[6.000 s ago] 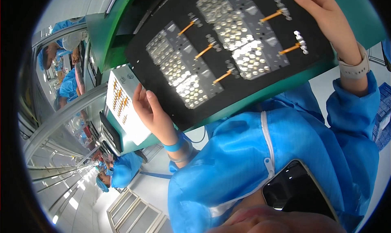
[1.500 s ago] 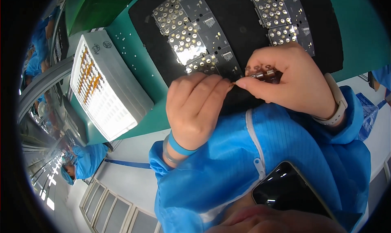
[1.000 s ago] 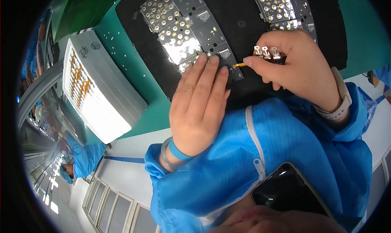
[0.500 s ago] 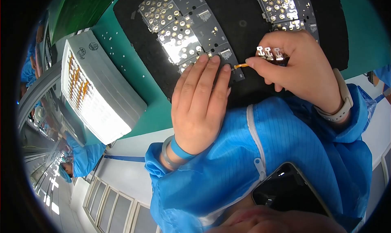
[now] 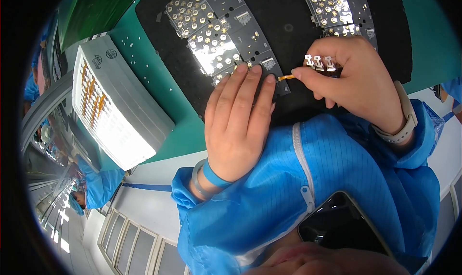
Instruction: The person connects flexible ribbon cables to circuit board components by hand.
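My left hand [image 5: 237, 123] lies with outstretched fingers on the near end of a black circuit board panel [image 5: 248, 41], which has rows of shiny round metal contacts. Between thumb and fingers, my right hand [image 5: 353, 80] pinches a thin orange flex cable [image 5: 287, 76]. The cable's far end reaches the panel's right edge, beside my left index finger; whether it is joined there is too small to tell. Several small pieces with white tabs [image 5: 319, 63] are also tucked in my right hand, their other ends hidden by its fingers.
A black mat [image 5: 287, 44] lies under the panel on a green table [image 5: 185, 130]. A second circuit board panel [image 5: 332, 8] is beyond my right hand. At left stand a whitish box [image 5: 130, 97] holding orange strips and a green bin [image 5: 91, 15]. Tiny white bits [image 5: 132, 51] dot the table.
The panel and my left hand have shifted very slightly to the right together. My right hand has stayed in place, still pinching the flex cable.
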### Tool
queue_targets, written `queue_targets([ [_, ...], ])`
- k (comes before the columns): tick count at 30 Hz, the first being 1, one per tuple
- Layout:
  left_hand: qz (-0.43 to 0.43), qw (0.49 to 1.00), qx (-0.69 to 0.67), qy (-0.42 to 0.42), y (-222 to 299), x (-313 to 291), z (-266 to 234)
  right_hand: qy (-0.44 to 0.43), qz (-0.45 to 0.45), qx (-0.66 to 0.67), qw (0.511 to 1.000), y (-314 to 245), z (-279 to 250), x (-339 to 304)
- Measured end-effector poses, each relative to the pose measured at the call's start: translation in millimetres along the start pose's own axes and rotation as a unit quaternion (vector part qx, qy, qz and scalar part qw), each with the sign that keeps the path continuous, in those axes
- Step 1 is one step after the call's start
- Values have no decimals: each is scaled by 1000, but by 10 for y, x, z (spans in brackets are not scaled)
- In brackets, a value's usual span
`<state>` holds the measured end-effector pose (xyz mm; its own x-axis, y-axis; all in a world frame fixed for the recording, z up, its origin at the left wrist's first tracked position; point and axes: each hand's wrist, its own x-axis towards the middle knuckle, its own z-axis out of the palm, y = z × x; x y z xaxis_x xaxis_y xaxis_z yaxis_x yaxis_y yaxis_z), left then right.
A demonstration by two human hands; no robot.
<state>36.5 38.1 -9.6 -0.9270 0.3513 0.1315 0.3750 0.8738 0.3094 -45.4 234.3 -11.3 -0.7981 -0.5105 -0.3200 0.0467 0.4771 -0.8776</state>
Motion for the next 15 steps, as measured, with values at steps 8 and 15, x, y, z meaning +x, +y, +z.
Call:
queue_targets([
  [8, 3, 1000, 5, -3, -9, -9, 9, -23, 59, 26, 998, -59, -24, 10],
  [15, 3, 1000, 6, -9, -16, -15, 2, -26, 67, 25, 997, -55, -11, 12],
])
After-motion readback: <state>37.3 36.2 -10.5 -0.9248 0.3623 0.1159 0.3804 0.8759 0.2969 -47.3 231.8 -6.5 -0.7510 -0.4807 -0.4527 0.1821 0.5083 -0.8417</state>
